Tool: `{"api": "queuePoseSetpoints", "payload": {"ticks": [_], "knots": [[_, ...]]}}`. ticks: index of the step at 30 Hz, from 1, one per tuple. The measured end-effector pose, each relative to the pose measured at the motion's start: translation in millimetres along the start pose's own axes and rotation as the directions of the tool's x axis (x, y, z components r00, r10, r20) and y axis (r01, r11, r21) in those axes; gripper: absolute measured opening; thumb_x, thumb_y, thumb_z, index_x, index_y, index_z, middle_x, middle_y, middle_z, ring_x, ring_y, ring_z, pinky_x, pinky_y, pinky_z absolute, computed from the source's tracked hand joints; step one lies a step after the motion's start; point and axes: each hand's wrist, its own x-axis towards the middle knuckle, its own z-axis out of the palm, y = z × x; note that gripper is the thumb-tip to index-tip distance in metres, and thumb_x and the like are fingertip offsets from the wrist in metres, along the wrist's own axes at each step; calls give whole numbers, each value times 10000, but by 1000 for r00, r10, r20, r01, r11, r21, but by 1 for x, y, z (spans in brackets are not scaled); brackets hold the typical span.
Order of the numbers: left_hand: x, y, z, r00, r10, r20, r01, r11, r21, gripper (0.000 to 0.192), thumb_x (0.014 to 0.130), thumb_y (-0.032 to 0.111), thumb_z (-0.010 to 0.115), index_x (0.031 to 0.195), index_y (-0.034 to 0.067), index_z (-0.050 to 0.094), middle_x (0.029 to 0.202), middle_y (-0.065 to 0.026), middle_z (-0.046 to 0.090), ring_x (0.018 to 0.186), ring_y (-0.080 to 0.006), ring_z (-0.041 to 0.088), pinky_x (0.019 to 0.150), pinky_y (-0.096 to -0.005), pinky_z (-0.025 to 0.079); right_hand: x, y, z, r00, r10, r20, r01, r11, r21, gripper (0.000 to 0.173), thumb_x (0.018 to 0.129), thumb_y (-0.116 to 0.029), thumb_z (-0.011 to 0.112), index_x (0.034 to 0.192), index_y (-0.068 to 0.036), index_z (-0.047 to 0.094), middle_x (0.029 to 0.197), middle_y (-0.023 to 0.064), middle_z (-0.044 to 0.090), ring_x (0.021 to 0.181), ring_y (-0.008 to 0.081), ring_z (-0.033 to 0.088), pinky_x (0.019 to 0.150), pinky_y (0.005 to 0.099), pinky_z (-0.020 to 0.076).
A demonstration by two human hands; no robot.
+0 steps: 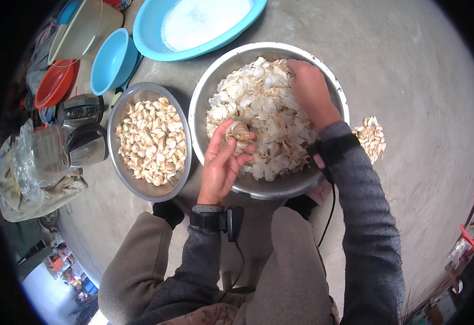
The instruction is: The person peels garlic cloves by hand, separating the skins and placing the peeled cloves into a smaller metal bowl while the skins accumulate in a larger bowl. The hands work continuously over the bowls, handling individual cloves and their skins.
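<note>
My left hand (222,164) holds a garlic bulb (238,134) between thumb and fingers, over the near left part of a wide metal basin (269,191). Papery garlic skins (261,97) fill much of this basin. At its far right side, my right hand (313,90) reaches down to the skins with bent fingers. Its fingertips are partly hidden, so whether it grips anything is unclear. Left of the wide basin stands a smaller metal bowl (113,162) with many separated garlic cloves (151,142).
A small pile of garlic cloves (371,138) lies on the concrete floor (420,162) at right. Beyond the basins are a large blue tub (149,44), a blue bowl (113,61), a red bowl (56,83) and a pale bucket (94,30). A metal kettle (86,144) stands at left.
</note>
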Motion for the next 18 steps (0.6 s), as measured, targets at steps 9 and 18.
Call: {"api": "queuePoseSetpoints", "payload": {"ticks": [9,18], "knots": [[0,0,-4,998,26,64,-18,993,-119,240,1017,202,424,1219,73,427,1184,-177,560,943,-229,640,722,-314,583,15,0,23,908,227,351,-172,968,-182,183,868,-75,499,1039,-90,562,904,208,661,852,381,647,724,473,516],[0,-4,-3,1000,-16,18,17,999,-35,267,1024,296,409,1143,60,446,1087,-148,562,944,-228,627,650,-274,589,8,11,26,881,222,419,-152,969,-195,235,854,-69,513,1079,-132,537,901,194,663,872,386,644,739,487,511]]}}
